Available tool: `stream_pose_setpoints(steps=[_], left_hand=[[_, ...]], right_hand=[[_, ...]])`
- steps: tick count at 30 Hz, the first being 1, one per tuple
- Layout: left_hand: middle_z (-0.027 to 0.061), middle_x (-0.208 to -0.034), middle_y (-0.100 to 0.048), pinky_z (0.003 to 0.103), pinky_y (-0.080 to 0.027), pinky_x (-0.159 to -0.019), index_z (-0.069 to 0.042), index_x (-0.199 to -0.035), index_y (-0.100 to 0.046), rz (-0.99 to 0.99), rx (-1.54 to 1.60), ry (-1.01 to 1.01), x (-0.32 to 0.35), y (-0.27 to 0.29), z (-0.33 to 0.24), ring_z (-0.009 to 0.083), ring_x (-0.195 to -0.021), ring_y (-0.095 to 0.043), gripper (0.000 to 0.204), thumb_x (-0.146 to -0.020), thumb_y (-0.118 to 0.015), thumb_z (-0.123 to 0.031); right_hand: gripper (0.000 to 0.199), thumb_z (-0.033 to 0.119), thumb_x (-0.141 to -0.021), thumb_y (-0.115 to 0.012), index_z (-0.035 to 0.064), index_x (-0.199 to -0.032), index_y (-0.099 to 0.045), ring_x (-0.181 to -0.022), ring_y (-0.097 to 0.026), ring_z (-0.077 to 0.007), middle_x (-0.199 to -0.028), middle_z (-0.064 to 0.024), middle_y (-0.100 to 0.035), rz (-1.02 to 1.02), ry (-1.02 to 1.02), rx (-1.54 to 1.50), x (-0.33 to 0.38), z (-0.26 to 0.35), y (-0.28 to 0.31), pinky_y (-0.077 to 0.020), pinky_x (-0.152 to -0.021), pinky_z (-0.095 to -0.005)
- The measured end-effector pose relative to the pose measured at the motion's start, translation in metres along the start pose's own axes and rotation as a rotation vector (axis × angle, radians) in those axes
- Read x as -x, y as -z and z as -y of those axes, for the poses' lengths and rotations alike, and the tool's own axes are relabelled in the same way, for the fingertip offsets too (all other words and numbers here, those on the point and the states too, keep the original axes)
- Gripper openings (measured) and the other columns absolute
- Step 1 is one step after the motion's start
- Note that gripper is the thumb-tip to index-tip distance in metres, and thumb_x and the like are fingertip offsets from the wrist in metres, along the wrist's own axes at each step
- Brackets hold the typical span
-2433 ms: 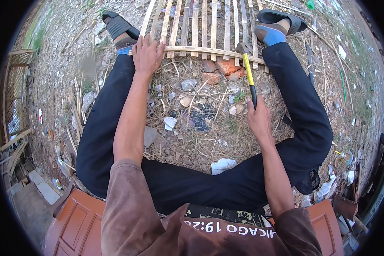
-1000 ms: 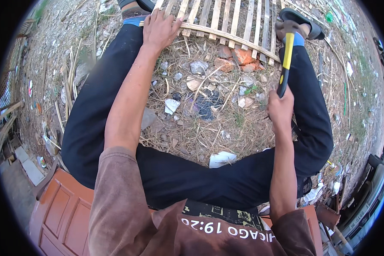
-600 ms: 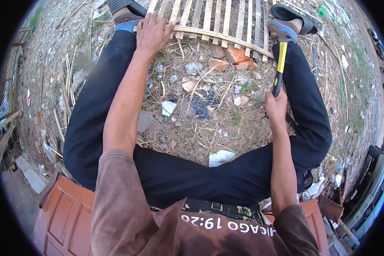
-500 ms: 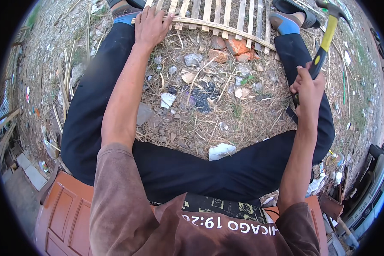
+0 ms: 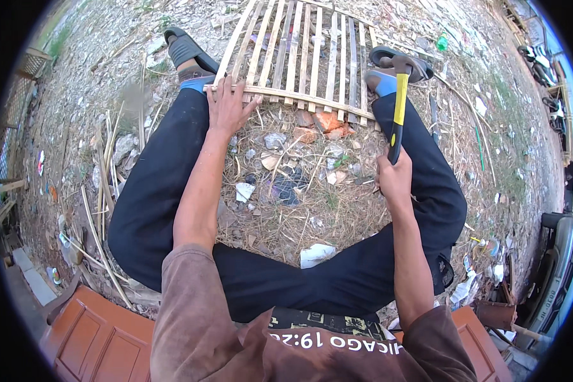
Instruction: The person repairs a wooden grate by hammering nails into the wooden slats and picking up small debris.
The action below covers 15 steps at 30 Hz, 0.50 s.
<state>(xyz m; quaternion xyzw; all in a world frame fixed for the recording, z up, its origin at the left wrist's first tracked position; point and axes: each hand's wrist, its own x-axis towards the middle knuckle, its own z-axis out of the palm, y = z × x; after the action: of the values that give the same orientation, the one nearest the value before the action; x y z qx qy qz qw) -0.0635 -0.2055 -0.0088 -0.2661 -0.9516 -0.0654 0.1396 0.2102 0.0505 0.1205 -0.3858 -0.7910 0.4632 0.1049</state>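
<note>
A slatted panel of pale wooden or bamboo strips (image 5: 289,95) lies ahead between my feet, with a crosspiece along its near edge. My left hand (image 5: 226,113) is at its near left corner, fingers draped over the crosspiece and thumb out to the side. In my right hand (image 5: 395,178) is a hammer (image 5: 399,108) with a yellow and black handle. The hammer points away from me, its dark head up beside my right foot and apart from the panel. My right fingers wrap the lower grip, partly hidden by the hand.
Broken orange bricks (image 5: 328,122) lie by the panel's near edge. Stones, dry grass and a white fragment (image 5: 316,255) litter the ground between my legs. Loose sticks (image 5: 102,235) are on the left. A reddish-brown panelled surface (image 5: 99,334) is beneath me, and a vehicle (image 5: 554,274) stands far right.
The view has shifted, showing more of the panel. My right hand and the hammer have come inward to the left, and the hammer stands more upright. My left hand stays at the panel's corner.
</note>
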Motion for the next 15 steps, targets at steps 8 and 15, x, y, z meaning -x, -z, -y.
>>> stream_pose_setpoints(steps=[8, 15], left_hand=[[0.0076, -0.141, -0.045, 0.062, -0.027, -0.111, -0.013, -0.127, -0.053, 0.121, 0.013, -0.066, -0.006, 0.018, 0.006, 0.0268, -0.138, -0.036, 0.058, -0.078, -0.077, -0.034], [0.0058, -0.118, -0.054, 0.060, -0.035, -0.105, -0.010, -0.115, -0.056, 0.075, -0.074, -0.177, -0.016, 0.015, 0.008, 0.0232, -0.121, -0.051, 0.045, -0.076, -0.073, -0.023]], right_hand=[[0.019, 0.009, -0.094, -0.062, 0.0110, -0.088, -0.044, -0.045, -0.032, -0.0017, -0.059, 0.0069, -0.036, -0.084, -0.020, -0.432, 0.116, 0.085, 0.114, -0.0308, -0.042, -0.0213], [0.019, 0.011, -0.095, -0.061, 0.0086, -0.089, -0.043, -0.041, -0.030, -0.0021, -0.056, 0.0054, -0.034, -0.253, 0.091, -0.538, 0.170, 0.096, 0.153, -0.0288, -0.039, -0.0215]])
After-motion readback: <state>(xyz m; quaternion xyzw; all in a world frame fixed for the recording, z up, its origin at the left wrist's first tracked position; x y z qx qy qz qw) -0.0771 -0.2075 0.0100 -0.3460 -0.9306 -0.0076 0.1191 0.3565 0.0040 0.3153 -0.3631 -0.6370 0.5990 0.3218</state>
